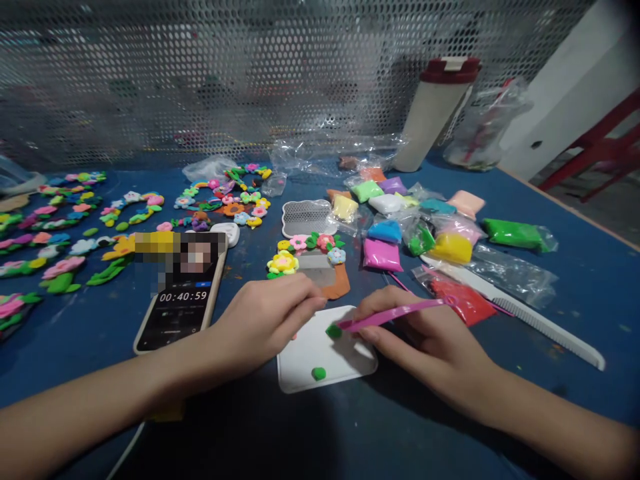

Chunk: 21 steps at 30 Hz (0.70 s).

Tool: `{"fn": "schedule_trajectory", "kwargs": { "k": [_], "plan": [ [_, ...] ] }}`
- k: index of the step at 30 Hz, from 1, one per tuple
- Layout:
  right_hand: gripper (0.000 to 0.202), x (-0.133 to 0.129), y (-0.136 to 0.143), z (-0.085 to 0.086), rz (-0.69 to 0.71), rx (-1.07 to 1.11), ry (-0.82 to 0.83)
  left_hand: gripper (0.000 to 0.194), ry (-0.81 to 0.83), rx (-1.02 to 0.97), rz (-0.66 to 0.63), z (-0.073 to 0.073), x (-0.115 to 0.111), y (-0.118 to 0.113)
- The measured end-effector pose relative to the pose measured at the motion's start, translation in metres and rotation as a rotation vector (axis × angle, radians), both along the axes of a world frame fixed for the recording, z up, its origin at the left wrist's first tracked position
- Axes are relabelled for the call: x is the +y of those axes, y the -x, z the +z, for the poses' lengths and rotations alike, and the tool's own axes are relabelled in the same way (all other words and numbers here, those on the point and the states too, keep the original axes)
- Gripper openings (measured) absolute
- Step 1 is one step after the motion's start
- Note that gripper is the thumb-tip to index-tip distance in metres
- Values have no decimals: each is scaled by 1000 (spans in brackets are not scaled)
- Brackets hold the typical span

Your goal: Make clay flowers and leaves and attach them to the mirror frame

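A white board (305, 357) lies flat before me, with a small green clay ball (319, 374) near its front edge. My right hand (425, 340) is closed round a pink plastic clay tool (400, 312). The tool's tip touches a green clay piece (333, 331) on the board. At the board's upper left, my left hand (275, 310) has its fingers bent together; whatever they may hold is hidden. Just beyond the board stands a frame-shaped piece (336, 283), part brown clay, decorated with clay flowers and leaves.
A phone (185, 303) showing a timer lies beside my left forearm. Bagged coloured clay (381, 255) and a white comb (545, 327) are on the right. Flower-decorated clay pieces (65, 267) spread over the left. A tumbler (435, 117) stands by the perforated metal panel (250, 80).
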State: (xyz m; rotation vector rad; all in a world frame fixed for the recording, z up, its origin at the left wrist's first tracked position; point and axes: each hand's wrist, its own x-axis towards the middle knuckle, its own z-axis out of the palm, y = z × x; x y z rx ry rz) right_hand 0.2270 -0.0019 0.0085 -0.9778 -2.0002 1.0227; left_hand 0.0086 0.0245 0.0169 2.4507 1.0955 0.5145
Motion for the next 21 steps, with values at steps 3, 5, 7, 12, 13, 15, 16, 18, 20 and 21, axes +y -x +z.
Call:
{"fn": "schedule_trajectory", "kwargs": {
  "k": [3,5,7,12,13,15,16,18,20,21],
  "plan": [
    [15,2,5,-1,-17,15,48,25,-120,77,-28,-7,0,3],
    [14,4,9,-3,-37,15,70,26,-160,107,-25,-10,1,3],
    [13,4,10,-5,-57,-8,73,27,-200,145,-19,-11,1,2],
    [11,-1,11,-11,-69,-131,-10,28,-309,207,-59,-14,0,3],
    [11,-2,11,-12,-68,-140,-28,29,-327,210,-67,-14,0,3],
    [13,-3,11,-14,-56,-140,-52,29,-362,207,-78,-16,0,4],
    [13,-3,11,-15,-48,-137,-55,29,-378,203,-84,-17,0,4],
    [12,-2,11,-16,-33,-130,-50,30,-405,196,-95,-19,0,3],
    [11,-1,11,-18,-28,-134,-33,30,-432,190,-96,-20,0,2],
    [11,0,12,-18,-27,-138,-25,31,-444,184,-94,-21,0,2]
  ]
}}
